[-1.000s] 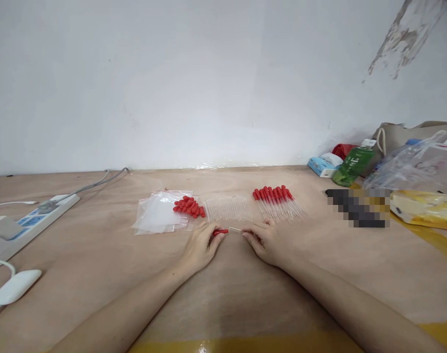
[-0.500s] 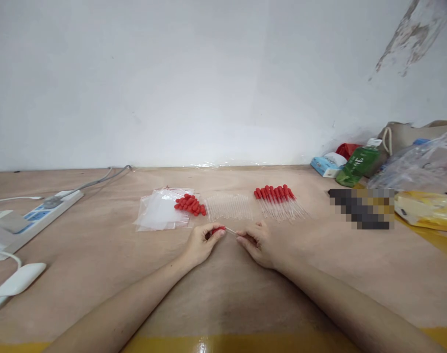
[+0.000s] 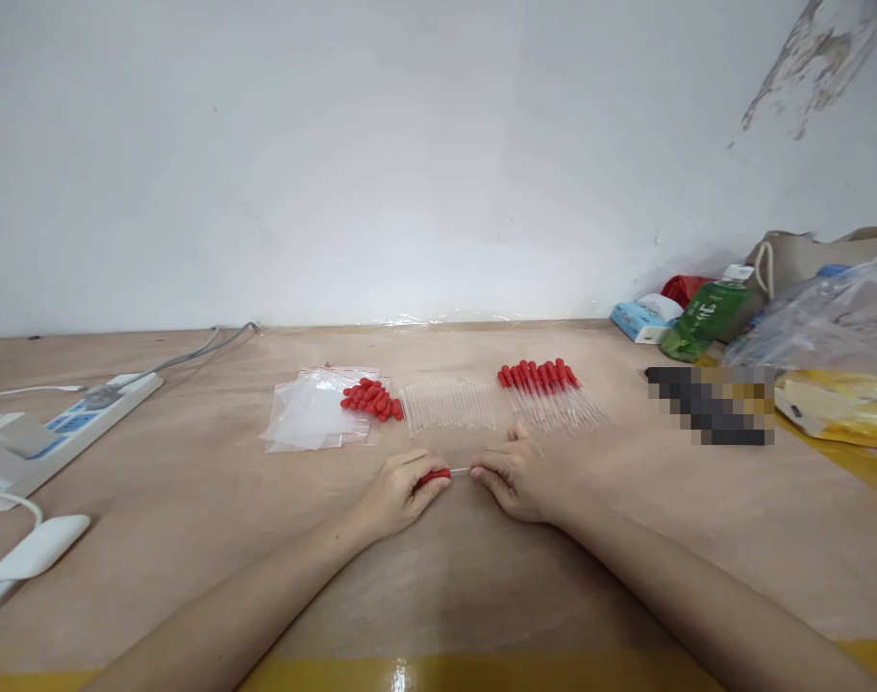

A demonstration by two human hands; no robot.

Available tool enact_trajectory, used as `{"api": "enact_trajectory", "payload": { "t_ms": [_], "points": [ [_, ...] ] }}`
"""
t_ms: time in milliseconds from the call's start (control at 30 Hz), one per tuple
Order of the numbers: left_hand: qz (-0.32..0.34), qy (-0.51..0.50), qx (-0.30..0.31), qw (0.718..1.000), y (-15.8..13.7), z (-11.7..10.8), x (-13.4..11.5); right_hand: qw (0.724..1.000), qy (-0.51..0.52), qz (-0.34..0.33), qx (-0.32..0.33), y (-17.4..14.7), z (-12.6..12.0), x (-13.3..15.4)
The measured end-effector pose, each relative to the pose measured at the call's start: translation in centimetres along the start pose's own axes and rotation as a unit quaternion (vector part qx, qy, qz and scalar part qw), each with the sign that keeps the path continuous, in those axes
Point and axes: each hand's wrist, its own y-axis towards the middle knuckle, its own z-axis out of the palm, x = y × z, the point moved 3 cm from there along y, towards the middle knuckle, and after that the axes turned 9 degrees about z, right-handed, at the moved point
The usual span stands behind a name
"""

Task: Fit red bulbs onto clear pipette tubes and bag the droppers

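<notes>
My left hand (image 3: 402,492) is closed on a red rubber bulb (image 3: 436,475). Between the fingers of my right hand (image 3: 512,476) is a thin clear dropper tube (image 3: 460,471), its left end at the mouth of the bulb; how deep it sits inside I cannot tell. Beyond my hands lie a heap of loose red bulbs (image 3: 370,398), a row of clear tubes (image 3: 445,404), and a group of droppers with red bulbs on their tubes (image 3: 543,384). Clear zip bags (image 3: 313,413) lie flat, partly under the heap.
A white power strip (image 3: 85,428) with cables lies at left. Against the wall at right are a tissue pack (image 3: 644,320), a green bottle (image 3: 705,317) and plastic bags (image 3: 806,317). A blurred dark object (image 3: 705,408) and a yellow packet (image 3: 842,408) lie before them.
Both hands have come slightly nearer to me. The bulb and tube now lie almost level rather than slanting, and less of the tube shows between my hands.
</notes>
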Motion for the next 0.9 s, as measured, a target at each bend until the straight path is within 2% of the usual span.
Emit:
{"api": "enact_trajectory", "payload": {
  "t_ms": [433,500,600,700,800,900],
  "points": [
    [0.036,0.013,0.017,0.999,0.2,-0.1,0.4,1.000,-0.012,0.009,0.025,0.7,0.3,1.1],
    [0.040,0.013,0.002,0.999,0.4,-0.3,0.8,1.000,-0.010,0.017,0.018,0.8,0.3,1.1],
    [0.027,0.045,-0.059,0.997,0.5,-0.9,1.5,0.999,0.007,0.037,0.011,0.8,0.2,1.0],
    [-0.011,0.089,-0.104,0.991,0.4,-1.3,2.0,0.989,0.069,0.127,0.011,1.1,-0.1,-0.2],
    [-0.029,0.093,-0.086,0.991,0.3,-1.1,2.2,0.950,0.131,0.283,-0.023,1.6,-0.8,-3.3],
    [-0.022,0.089,-0.060,0.994,0.4,-0.8,2.2,0.915,0.064,0.389,-0.081,2.2,-1.6,-6.8]
  ]
}}
